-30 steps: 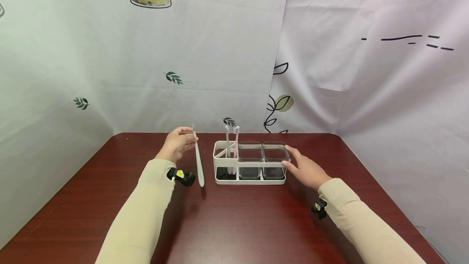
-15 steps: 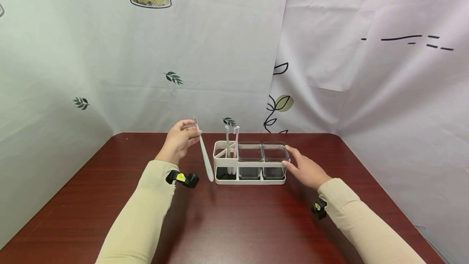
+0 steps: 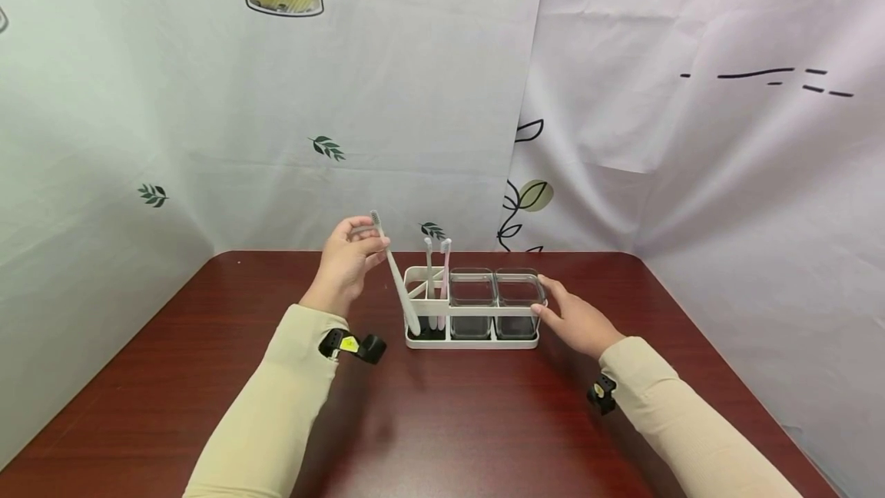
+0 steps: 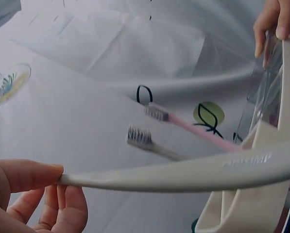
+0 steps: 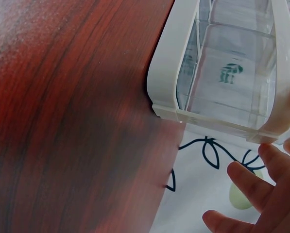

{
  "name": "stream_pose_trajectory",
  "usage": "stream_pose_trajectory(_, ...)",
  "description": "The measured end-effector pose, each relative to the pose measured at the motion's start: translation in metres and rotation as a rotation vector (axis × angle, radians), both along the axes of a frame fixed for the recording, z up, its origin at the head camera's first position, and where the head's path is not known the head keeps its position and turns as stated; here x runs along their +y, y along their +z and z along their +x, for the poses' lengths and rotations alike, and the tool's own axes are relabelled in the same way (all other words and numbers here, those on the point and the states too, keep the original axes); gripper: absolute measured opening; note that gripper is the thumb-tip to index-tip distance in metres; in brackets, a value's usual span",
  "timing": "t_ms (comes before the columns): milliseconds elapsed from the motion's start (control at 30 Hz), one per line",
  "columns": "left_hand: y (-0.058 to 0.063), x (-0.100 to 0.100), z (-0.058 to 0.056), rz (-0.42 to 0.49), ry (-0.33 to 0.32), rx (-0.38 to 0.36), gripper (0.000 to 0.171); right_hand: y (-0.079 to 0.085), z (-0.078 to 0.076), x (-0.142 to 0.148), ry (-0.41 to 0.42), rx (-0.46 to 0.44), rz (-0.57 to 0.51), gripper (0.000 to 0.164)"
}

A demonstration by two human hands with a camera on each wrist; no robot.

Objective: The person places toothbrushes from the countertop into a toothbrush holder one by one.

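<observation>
My left hand (image 3: pixel 343 263) pinches a white toothbrush (image 3: pixel 402 294) just below its bristled head, between thumb and fingertips. It slants down to the right, and its handle end overlaps the left front of the white toothbrush holder (image 3: pixel 477 343). In the left wrist view the handle (image 4: pixel 159 177) crosses in front of the holder's divided section. A pink toothbrush (image 3: pixel 445 271) and a light grey toothbrush (image 3: pixel 429 271) stand in that section, heads up. At the opposite end, my right hand (image 3: pixel 579 321) grips the holder, thumb in front and fingers behind the corner.
Two clear cups, a left cup (image 3: pixel 473 289) and a right cup (image 3: pixel 518 289), sit in the holder's right part. Everything stands on a dark red wooden table (image 3: pixel 456 421). Printed white cloth (image 3: pixel 415 83) hangs behind it and along both sides.
My left hand has moved right and a little up with the white toothbrush. Its handle end went from left of the holder to overlapping the holder's front. The right hand stays put.
</observation>
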State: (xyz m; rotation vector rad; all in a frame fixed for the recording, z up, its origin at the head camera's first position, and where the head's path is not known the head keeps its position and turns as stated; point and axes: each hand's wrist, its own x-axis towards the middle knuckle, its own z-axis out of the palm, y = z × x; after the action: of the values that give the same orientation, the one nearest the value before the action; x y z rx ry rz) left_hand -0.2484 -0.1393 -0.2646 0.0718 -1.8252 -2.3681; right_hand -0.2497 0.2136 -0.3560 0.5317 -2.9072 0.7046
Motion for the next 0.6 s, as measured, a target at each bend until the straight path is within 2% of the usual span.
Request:
stream_pose_trajectory(233, 0.006, 0.011, 0.005, -0.035, 0.045, 0.031, 0.034, 0.000, 0.001, 0.000, -0.001, -0.005, -0.004, 0.070)
stream_pose_trajectory(400, 0.010, 0.018, 0.009, -0.013, 0.062, 0.062, 0.035, -0.001, 0.001, 0.000, 0.002, -0.001, -0.003, 0.071)
stream_pose_trajectory(600, 0.013, 0.027, 0.014, 0.032, 0.118, 0.170, 0.037, 0.000, 0.001, -0.001, 0.001, -0.004, -0.003, 0.071)
